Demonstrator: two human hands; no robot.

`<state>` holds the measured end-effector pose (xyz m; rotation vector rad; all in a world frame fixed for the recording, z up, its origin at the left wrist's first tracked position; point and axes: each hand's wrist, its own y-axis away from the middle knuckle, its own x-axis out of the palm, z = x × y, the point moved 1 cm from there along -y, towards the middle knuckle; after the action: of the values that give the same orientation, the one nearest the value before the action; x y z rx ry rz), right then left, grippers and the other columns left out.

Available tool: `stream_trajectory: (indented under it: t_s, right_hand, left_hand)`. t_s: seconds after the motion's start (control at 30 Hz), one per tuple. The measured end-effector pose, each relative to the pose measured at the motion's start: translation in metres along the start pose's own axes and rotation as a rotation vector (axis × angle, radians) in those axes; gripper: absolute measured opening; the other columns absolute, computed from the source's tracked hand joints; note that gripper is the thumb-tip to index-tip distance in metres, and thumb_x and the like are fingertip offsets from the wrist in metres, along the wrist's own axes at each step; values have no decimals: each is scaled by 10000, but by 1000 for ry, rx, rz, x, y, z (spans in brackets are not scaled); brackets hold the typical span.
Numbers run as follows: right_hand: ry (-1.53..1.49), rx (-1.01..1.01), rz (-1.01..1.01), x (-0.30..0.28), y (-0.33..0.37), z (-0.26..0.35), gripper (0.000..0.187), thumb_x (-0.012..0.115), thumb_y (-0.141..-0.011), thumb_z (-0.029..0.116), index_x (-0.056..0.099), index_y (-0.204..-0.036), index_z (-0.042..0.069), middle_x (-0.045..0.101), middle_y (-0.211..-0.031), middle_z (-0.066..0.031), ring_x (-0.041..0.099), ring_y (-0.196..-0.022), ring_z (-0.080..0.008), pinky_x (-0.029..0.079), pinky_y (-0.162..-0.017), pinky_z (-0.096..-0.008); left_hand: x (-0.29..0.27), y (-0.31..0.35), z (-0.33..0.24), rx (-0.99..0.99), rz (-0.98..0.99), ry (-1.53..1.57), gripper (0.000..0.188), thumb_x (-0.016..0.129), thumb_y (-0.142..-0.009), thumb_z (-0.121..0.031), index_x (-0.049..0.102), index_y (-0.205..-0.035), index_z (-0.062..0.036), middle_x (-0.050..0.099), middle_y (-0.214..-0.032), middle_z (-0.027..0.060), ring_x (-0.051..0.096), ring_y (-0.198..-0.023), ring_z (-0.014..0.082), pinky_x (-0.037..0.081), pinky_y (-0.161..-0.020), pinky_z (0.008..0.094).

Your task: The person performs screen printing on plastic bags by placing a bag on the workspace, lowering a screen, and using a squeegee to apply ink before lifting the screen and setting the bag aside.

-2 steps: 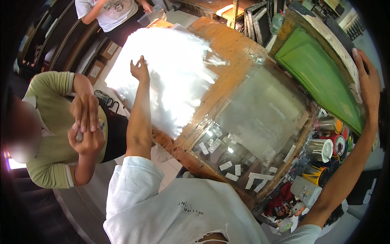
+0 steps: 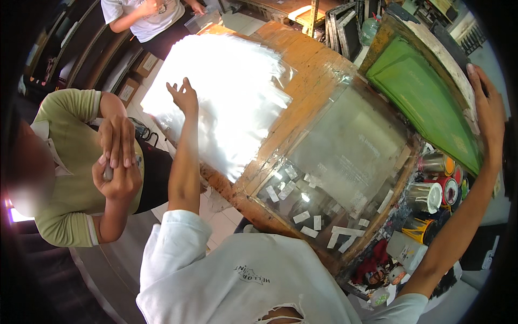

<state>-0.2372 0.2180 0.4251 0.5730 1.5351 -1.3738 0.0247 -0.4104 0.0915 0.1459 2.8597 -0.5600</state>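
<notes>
My left hand point(image 2: 184, 98) reaches out over a bright stack of clear plastic sheets point(image 2: 221, 92), its fingers apart and nothing seen in them. Glare washes out much of the stack, and whether the hand touches it I cannot tell. On the right, my right hand point(image 2: 487, 102) grips the outer edge of a raised, tilted screen-printing frame point(image 2: 423, 92) with green mesh. Between the two, a clear plastic sheet point(image 2: 350, 151) lies flat on the printing board, with pale strips of tape point(image 2: 345, 232) scattered at its near side.
Beside me on the left stands a person point(image 2: 81, 167) in a green shirt, hands together. Another person point(image 2: 148, 21) is beyond the wooden table point(image 2: 302, 48). Open paint cans point(image 2: 426, 197) line the table's right edge. Several frames point(image 2: 342, 32) lean at the back.
My left hand has shifted slightly down and left, and its fingers have spread. My right hand and the raised frame stay in place.
</notes>
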Motion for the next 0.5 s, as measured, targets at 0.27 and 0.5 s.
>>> stream_trajectory:
  t_s: [0.27,0.5]
  right_hand:
    - [7,-70,-42,-1,11,-8,762,550,-943,705,669,-1362,80,662,-1360,-201,596,-1313,-322,379,-1144,-360]
    - [-5,60,107,-52,71,57,561,522,-1024,524,743,-1165,28,736,-1152,-202,690,-1080,-353,531,-959,-453]
  left_hand:
    - [-47,302,-38,619,1054,-669,536,479,-1039,-310,491,-1497,-32,238,-1657,275,155,-1546,488,59,-1186,742]
    - [68,447,-87,921,1253,-360,642,476,-1046,-429,334,-1617,-172,163,-1692,241,66,-1563,489,58,-1198,726]
